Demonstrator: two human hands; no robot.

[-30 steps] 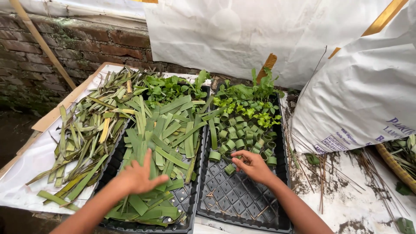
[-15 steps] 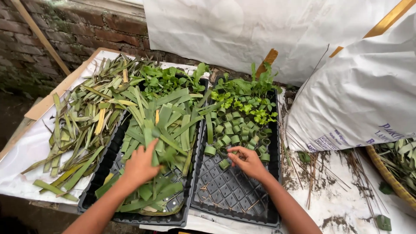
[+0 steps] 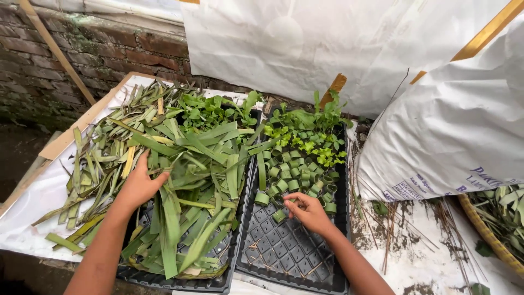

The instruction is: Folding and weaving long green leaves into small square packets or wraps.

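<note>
The right hand (image 3: 307, 212) pinched a rolled leaf ring (image 3: 279, 216) into the black cell tray (image 3: 289, 257), while the left hand (image 3: 139, 186) lay flat and open on the cut leaf strips (image 3: 191, 180), seemingly choosing the next strip to roll

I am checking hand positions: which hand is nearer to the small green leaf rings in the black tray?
Right. The right hand touches the leaf rings in the right tray; the left hand rests on the leaf strips, apart from them.
</note>
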